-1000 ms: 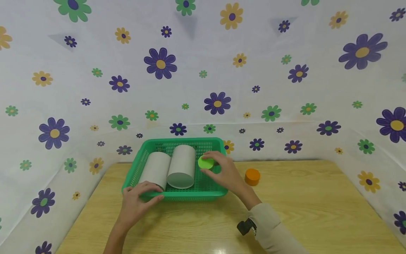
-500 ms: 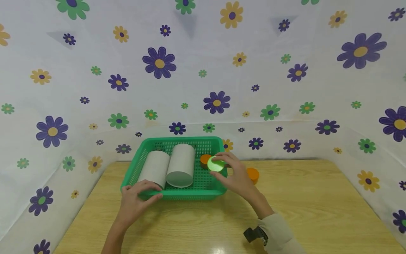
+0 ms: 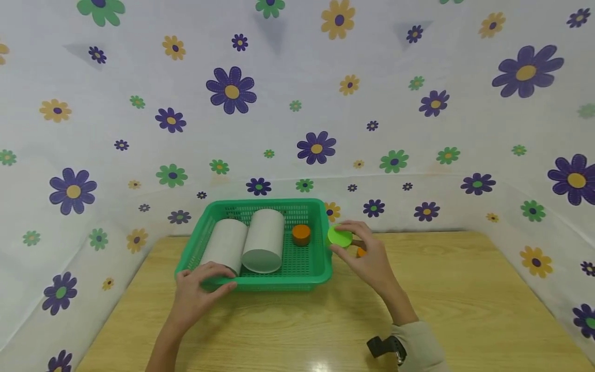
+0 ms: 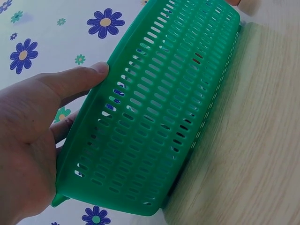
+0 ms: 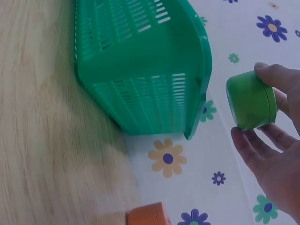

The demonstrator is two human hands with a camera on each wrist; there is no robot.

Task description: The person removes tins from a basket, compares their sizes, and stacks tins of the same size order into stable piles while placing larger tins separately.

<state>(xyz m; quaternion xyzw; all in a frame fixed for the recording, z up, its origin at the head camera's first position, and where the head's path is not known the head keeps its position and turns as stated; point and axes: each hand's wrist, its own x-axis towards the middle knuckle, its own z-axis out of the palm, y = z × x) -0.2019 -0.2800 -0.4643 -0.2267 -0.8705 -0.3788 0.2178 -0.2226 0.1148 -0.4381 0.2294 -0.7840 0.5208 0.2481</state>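
My left hand (image 3: 197,297) grips the near rim of the green plastic basket (image 3: 279,280) toward its left corner. In the left wrist view the thumb lies on the outside of the rim and the fingers go behind it. Just outside the basket's right end, my right hand (image 3: 374,261) pinches a small round light-green container (image 3: 339,237) between thumb and fingertips. The right wrist view shows this green container (image 5: 251,101) raised above the table, tilted, with a seam like a lid's edge. Inside the basket lie two white cylinders (image 3: 225,243) and a small round orange container (image 3: 301,235).
A second orange container (image 3: 361,252) stands on the wooden table (image 3: 465,299) right of the basket, mostly covered by my right hand in the head view. Behind the table hangs a white flower-print cloth (image 3: 279,129), which also lines both sides.
My right hand has carried the green container rightward, from over the basket to outside its right end. The orange container in the basket has come into view. My left hand stays on the rim.
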